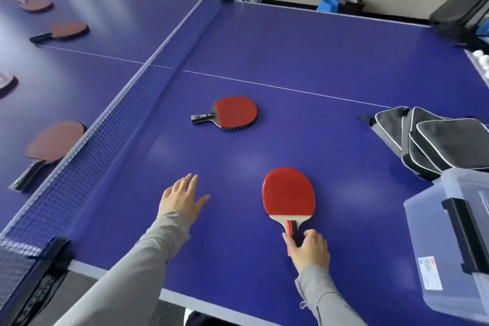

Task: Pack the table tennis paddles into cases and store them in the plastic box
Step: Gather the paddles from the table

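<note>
A red paddle (pixel 288 193) lies flat on the blue table near the front edge, and my right hand (pixel 311 249) grips its handle. My left hand (pixel 181 196) hovers flat over the table to the left, fingers spread, holding nothing. A second red paddle (pixel 235 113) with a short black handle lies further out in the middle. Several grey-black paddle cases (pixel 439 140) are piled at the right edge. The clear plastic box (pixel 449 246) with a black latch stands at the front right corner, lid on.
The net (pixel 127 103) runs from front left to the far side. Beyond it lie several more paddles, among them one close to the net (pixel 54 141) and one farther back (pixel 68 30). White balls (pixel 481 58) sit in a tray at the far right.
</note>
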Tool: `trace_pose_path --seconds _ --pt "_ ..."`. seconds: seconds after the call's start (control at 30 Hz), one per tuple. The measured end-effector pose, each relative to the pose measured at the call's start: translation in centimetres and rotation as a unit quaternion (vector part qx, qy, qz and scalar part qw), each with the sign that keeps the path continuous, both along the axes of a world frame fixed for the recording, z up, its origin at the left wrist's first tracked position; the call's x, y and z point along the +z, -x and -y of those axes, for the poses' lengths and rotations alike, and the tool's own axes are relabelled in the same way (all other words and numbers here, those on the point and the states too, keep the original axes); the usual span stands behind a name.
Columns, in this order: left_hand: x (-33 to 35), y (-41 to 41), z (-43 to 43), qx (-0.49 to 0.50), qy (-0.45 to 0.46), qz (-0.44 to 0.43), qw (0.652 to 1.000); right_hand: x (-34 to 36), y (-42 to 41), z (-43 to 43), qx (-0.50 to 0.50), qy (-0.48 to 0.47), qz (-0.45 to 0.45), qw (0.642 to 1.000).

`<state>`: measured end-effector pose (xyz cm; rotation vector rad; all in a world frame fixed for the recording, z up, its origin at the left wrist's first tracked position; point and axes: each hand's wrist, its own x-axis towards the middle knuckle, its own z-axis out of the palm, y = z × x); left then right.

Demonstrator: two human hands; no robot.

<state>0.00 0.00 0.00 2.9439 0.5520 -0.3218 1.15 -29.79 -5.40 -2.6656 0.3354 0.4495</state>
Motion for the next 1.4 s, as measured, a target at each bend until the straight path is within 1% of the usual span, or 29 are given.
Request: trace_pose_path --seconds 0.13,0.2,0.33,0.53,0.67,0.77,0.87,0.93,1.0,1.1,1.17,1.23,1.33,1.4 --pt "-1.2 -3.6 -3.8 -0.005 0.007 -0.030 1.000 -0.6 0.1 -2.2 -0.080 -0.035 -0.003 0.996" --pt "-1.8 -5.7 -5.8 -0.016 0.014 -0.035 0.999 -0.9 0.0 -3.3 -0.120 -0.036 0.000 0.992" --pt "-3.0 -10.8 -10.3 -0.045 0.014 -0.042 0.998 -1.9 -0.1 -4.9 -0.195 -0.032 0.035 0.980" --pt "-4.7 -19.6 -15.2 -0.091 0.028 -0.017 0.995 -2.7 0.1 -7.3 -0.218 -0.040 0.078 0.972" --pt "-5.9 -24.2 -16.5 -0.124 0.043 -0.004 0.991 -2.3 -0.4 -9.0 -0.250 -0.051 0.108 0.961" --pt "-6.8 -26.5 -16.7 -0.134 0.026 -0.009 0.991 -2.2 -0.9 -10.2 -0.281 -0.051 0.118 0.951" --pt "-7.3 -28.6 -16.8 -0.152 0.007 0.009 0.988 -2.0 -2.1 -10.9 -0.300 -0.065 0.128 0.943" --pt "-7.4 -29.6 -16.7 -0.149 0.045 -0.006 0.988 -1.7 -3.1 -11.4 -0.310 -0.081 0.122 0.939" --pt "-7.4 -30.5 -16.6 -0.145 0.096 -0.060 0.983 -1.5 -4.0 -11.8 -0.316 -0.096 0.126 0.936" --pt "-6.7 -30.9 -16.1 -0.149 0.159 -0.152 0.964 -1.3 -4.9 -12.3 -0.318 -0.106 0.127 0.933" --pt "-6.4 -30.3 -15.2 -0.147 0.207 -0.174 0.951 -1.1 -5.1 -12.4 -0.323 -0.109 0.129 0.931" --pt "-6.5 -28.8 -14.1 -0.114 0.283 -0.161 0.939 -0.9 -4.9 -12.4 -0.319 -0.109 0.136 0.931" --pt "-6.3 -25.3 -11.8 -0.021 0.415 -0.108 0.903 -0.3 -4.1 -12.2 -0.312 -0.118 0.144 0.932" --pt "-6.1 -22.1 -10.0 0.041 0.460 -0.073 0.884 0.1 -3.3 -12.1 -0.305 -0.128 0.145 0.933"
